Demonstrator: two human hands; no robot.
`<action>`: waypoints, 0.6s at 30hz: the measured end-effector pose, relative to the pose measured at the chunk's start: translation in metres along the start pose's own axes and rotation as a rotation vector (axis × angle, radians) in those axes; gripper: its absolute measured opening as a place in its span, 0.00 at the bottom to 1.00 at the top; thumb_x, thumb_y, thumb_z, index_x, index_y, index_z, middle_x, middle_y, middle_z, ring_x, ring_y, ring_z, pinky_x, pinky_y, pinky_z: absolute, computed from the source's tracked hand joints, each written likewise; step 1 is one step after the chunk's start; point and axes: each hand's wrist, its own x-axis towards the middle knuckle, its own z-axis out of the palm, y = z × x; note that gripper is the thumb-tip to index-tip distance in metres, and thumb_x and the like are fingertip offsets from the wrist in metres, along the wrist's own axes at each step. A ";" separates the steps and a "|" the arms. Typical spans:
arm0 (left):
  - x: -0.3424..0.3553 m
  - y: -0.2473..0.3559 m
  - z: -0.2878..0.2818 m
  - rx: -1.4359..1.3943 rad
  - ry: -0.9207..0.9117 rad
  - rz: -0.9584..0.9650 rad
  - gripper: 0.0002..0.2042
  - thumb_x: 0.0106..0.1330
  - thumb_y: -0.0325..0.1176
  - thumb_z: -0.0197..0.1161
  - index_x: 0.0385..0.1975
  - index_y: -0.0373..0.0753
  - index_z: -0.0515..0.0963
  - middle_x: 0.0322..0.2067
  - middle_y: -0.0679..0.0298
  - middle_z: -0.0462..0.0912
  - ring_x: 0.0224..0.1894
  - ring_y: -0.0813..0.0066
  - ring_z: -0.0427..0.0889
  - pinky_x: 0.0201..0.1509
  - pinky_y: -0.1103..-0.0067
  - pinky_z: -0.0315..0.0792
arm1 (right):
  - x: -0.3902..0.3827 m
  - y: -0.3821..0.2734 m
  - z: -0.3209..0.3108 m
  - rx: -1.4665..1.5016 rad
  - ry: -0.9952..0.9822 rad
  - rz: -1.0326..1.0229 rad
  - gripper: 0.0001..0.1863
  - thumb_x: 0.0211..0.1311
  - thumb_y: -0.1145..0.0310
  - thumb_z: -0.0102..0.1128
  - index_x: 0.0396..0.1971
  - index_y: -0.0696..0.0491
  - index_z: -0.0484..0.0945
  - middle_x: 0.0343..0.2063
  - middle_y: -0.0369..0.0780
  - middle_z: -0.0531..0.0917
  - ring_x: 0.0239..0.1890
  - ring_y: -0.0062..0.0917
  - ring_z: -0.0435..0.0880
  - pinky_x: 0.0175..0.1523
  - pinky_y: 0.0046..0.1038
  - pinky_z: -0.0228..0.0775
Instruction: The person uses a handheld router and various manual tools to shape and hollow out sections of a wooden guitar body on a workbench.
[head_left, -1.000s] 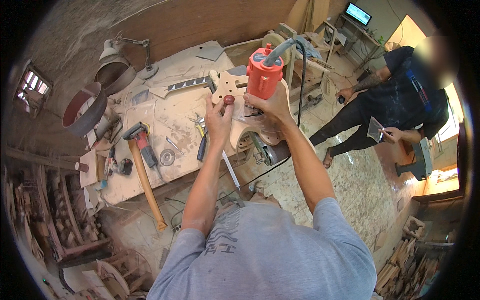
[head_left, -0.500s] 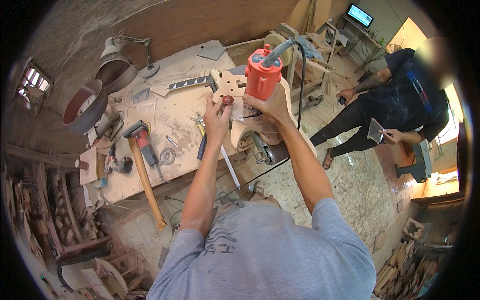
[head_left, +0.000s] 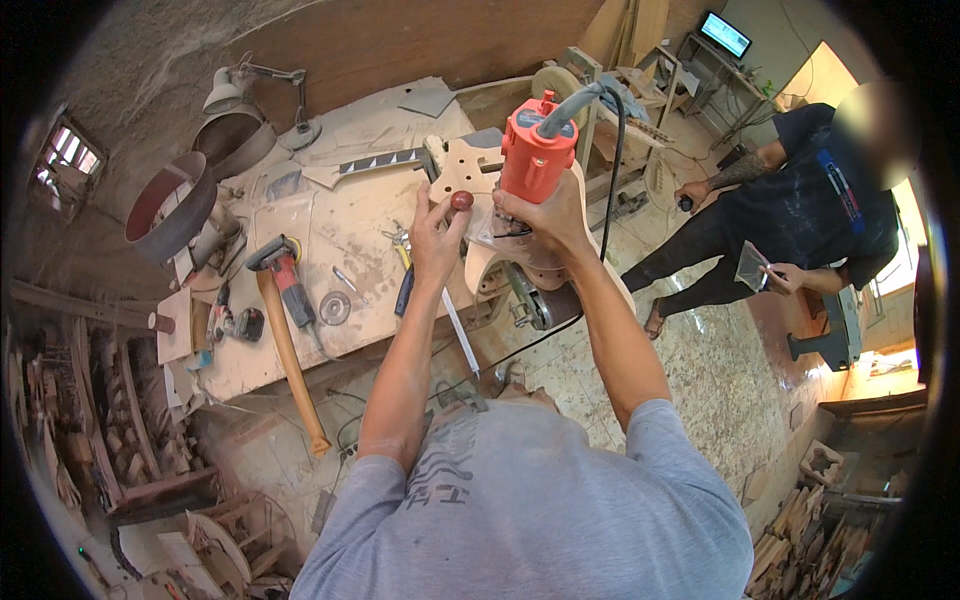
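Note:
My right hand [head_left: 560,220] is wrapped round the lower body of a red handheld router [head_left: 537,155], which stands upright on a pale wooden guitar body [head_left: 482,272]. A clear base plate [head_left: 484,222] reaches left from under the router. On its left end is a round reddish-brown knob [head_left: 461,201], gripped between the thumb and fingers of my left hand [head_left: 435,240]. The cutting bit is hidden. Several holes show in the guitar body's far part, and a metal vise [head_left: 527,296] sits against its near side.
On the dusty workbench [head_left: 365,235] lie an angle grinder [head_left: 288,285], a cordless drill [head_left: 240,325], a guitar neck [head_left: 375,163] and a steel ruler [head_left: 461,335]. The router's black cord [head_left: 617,150] hangs at its right. Another person [head_left: 800,210] stands at the right, holding a flat thing.
The router and both hands have shifted very slightly to the right over the guitar body. My grip on the router and the knob stays the same.

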 end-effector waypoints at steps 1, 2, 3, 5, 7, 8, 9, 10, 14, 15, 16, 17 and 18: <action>0.000 0.000 0.000 -0.013 -0.003 -0.001 0.19 0.68 0.39 0.73 0.57 0.42 0.88 0.75 0.51 0.70 0.36 0.78 0.81 0.42 0.77 0.76 | 0.000 0.000 0.001 0.017 0.020 -0.009 0.34 0.47 0.64 0.83 0.57 0.57 0.83 0.45 0.37 0.88 0.47 0.24 0.87 0.56 0.30 0.78; 0.000 0.000 0.000 0.003 -0.005 0.001 0.19 0.67 0.39 0.73 0.57 0.43 0.88 0.76 0.51 0.69 0.36 0.78 0.81 0.42 0.77 0.76 | 0.000 0.000 0.003 0.033 0.042 -0.018 0.32 0.46 0.63 0.83 0.55 0.56 0.84 0.45 0.38 0.90 0.48 0.25 0.89 0.56 0.31 0.80; 0.000 0.000 0.000 0.018 -0.007 0.003 0.19 0.67 0.39 0.73 0.57 0.43 0.88 0.76 0.51 0.69 0.36 0.77 0.82 0.42 0.77 0.77 | 0.000 0.000 0.003 0.050 0.063 -0.026 0.31 0.45 0.63 0.82 0.52 0.55 0.86 0.45 0.40 0.92 0.48 0.27 0.91 0.56 0.32 0.81; 0.000 -0.001 0.000 0.036 -0.006 0.003 0.19 0.67 0.38 0.73 0.57 0.44 0.88 0.76 0.51 0.69 0.35 0.78 0.81 0.42 0.77 0.76 | 0.000 0.002 0.003 0.060 0.035 -0.016 0.34 0.47 0.64 0.82 0.56 0.57 0.83 0.45 0.37 0.88 0.48 0.23 0.86 0.56 0.29 0.78; -0.001 -0.001 0.000 0.041 0.001 -0.001 0.19 0.66 0.38 0.73 0.57 0.44 0.88 0.76 0.51 0.69 0.33 0.78 0.80 0.41 0.77 0.76 | 0.001 0.005 0.003 0.050 0.020 -0.020 0.35 0.48 0.64 0.82 0.59 0.58 0.81 0.46 0.35 0.86 0.47 0.22 0.84 0.56 0.28 0.76; 0.000 -0.006 0.000 0.065 0.007 0.010 0.19 0.66 0.38 0.73 0.57 0.44 0.88 0.76 0.51 0.69 0.32 0.79 0.79 0.40 0.78 0.76 | 0.002 0.005 0.003 0.033 0.017 -0.030 0.36 0.48 0.64 0.82 0.59 0.58 0.81 0.46 0.35 0.86 0.47 0.22 0.84 0.55 0.28 0.77; 0.002 -0.012 0.001 0.089 0.012 0.021 0.19 0.66 0.37 0.73 0.57 0.45 0.88 0.76 0.51 0.69 0.31 0.80 0.78 0.39 0.78 0.75 | 0.003 0.005 0.003 0.017 0.014 -0.040 0.36 0.48 0.64 0.82 0.59 0.58 0.81 0.46 0.35 0.86 0.47 0.22 0.84 0.55 0.28 0.77; 0.002 -0.017 0.001 0.114 0.018 0.032 0.19 0.66 0.37 0.73 0.57 0.45 0.88 0.76 0.52 0.70 0.30 0.80 0.77 0.38 0.78 0.74 | 0.002 0.005 0.004 0.026 0.015 -0.041 0.36 0.48 0.64 0.82 0.59 0.58 0.81 0.46 0.35 0.86 0.47 0.21 0.84 0.55 0.28 0.77; 0.003 -0.015 0.004 0.106 0.016 0.021 0.19 0.66 0.37 0.72 0.58 0.44 0.87 0.75 0.54 0.71 0.28 0.82 0.74 0.35 0.79 0.72 | 0.003 0.008 0.003 0.063 0.008 -0.041 0.37 0.48 0.63 0.83 0.60 0.57 0.81 0.47 0.35 0.86 0.48 0.21 0.84 0.55 0.28 0.77; 0.003 -0.016 0.004 0.117 0.022 0.030 0.19 0.66 0.37 0.72 0.58 0.44 0.87 0.75 0.54 0.71 0.28 0.82 0.74 0.35 0.79 0.72 | 0.004 0.008 0.003 0.074 0.001 -0.042 0.37 0.48 0.63 0.83 0.60 0.57 0.81 0.47 0.35 0.85 0.48 0.21 0.84 0.55 0.28 0.77; 0.003 -0.018 0.004 0.115 0.027 0.033 0.19 0.67 0.37 0.73 0.57 0.44 0.87 0.75 0.55 0.71 0.28 0.82 0.74 0.34 0.79 0.72 | 0.004 0.009 0.003 0.090 -0.002 -0.036 0.37 0.49 0.63 0.83 0.60 0.57 0.81 0.47 0.35 0.86 0.48 0.21 0.84 0.55 0.28 0.77; 0.003 -0.018 0.005 0.113 0.032 0.037 0.19 0.67 0.37 0.73 0.57 0.44 0.87 0.74 0.55 0.72 0.28 0.82 0.74 0.34 0.79 0.72 | 0.005 0.010 0.004 0.106 -0.004 -0.029 0.37 0.49 0.63 0.83 0.60 0.57 0.81 0.47 0.35 0.86 0.47 0.20 0.84 0.55 0.28 0.77; 0.003 -0.018 0.005 0.098 0.036 0.035 0.19 0.67 0.37 0.72 0.57 0.43 0.87 0.74 0.55 0.72 0.28 0.82 0.74 0.34 0.79 0.72 | 0.005 0.011 0.005 0.121 -0.005 -0.023 0.37 0.49 0.63 0.83 0.60 0.57 0.81 0.47 0.35 0.86 0.47 0.20 0.84 0.55 0.28 0.77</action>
